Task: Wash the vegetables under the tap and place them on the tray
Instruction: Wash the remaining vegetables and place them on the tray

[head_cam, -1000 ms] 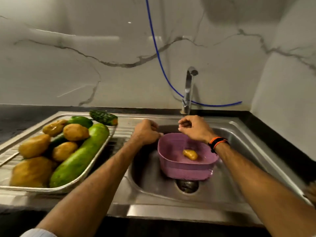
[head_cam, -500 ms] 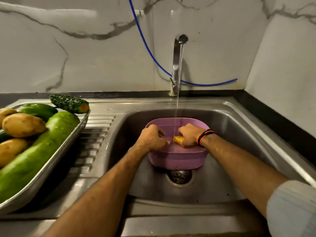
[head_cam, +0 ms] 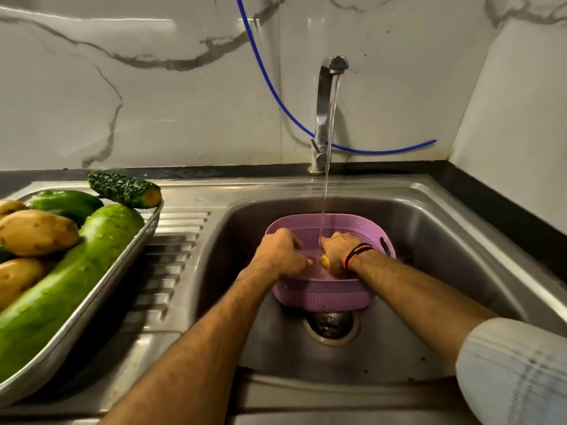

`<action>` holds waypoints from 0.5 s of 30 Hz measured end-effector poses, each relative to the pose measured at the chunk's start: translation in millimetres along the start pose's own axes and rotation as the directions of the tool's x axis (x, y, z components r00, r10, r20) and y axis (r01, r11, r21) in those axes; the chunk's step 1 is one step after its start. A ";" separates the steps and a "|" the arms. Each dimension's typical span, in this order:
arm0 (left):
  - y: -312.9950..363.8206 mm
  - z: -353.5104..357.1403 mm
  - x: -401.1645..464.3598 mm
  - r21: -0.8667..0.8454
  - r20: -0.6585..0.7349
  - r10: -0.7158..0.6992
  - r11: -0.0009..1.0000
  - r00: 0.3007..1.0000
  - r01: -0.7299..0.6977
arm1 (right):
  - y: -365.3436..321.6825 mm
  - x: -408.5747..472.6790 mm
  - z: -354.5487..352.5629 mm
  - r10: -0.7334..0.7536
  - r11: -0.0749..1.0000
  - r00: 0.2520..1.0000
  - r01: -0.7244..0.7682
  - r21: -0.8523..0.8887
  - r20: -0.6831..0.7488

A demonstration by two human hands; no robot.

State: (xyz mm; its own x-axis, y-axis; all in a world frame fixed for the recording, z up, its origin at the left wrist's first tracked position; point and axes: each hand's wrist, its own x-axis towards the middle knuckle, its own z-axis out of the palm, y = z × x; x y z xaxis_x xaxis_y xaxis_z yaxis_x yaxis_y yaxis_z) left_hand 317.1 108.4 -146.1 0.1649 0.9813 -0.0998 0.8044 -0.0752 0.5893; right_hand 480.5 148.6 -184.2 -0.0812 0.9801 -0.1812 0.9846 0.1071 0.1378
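walls: we see white marble tiles, grey veins | hose: blue hose on wall | counter: dark countertop | light: dim, warm

It was a home kitchen. A stainless-steel sink sat sunk in a dark worktop, with a ribbed draining board pressed into the steel to its left. Behind the sink rose a chrome tap, running water into the basin, and white marble-veined wall panels met in a corner to the sink's right. A thin blue hose hung down the wall behind the tap. On the draining board left of the sink stood a metal tray heaped with potatoes, green gourds and a bitter gourd.
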 end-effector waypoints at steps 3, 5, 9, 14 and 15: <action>1.8 -1.8 -1.7 0.001 -0.002 0.002 1.000 1.000 -0.002 | -0.7 -8.2 -12.2 0.018 1.000 0.999 -0.017 0.018 -0.039; 2.3 -2.0 -2.8 0.005 0.005 -0.001 1.000 1.000 0.001 | -0.4 -15.6 -27.8 0.053 0.994 0.992 -0.042 0.097 -0.115; 5.8 -4.5 -7.0 0.007 0.000 0.009 1.000 1.000 -0.009 | 2.2 -28.8 -61.2 0.126 0.920 0.981 -0.059 0.388 -0.148; 18.7 -11.0 -5.0 -0.286 -0.066 -0.025 0.958 0.997 0.006 | 0.0 -47.0 -80.3 0.228 0.633 0.964 -0.040 0.773 -0.137; 22.8 -12.2 -4.2 -0.379 -0.065 -0.032 0.925 0.997 0.005 | -0.6 -50.2 -80.8 0.253 0.566 0.959 -0.038 0.823 -0.129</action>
State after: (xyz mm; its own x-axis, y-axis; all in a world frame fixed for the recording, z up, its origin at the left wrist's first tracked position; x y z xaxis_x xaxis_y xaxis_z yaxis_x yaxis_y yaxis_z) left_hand 327.8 104.8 -122.5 0.1016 0.9926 -0.0661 0.5286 0.0024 0.8489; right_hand 471.5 112.9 -96.5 0.1509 0.9885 -0.0130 0.6880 -0.1145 -0.7166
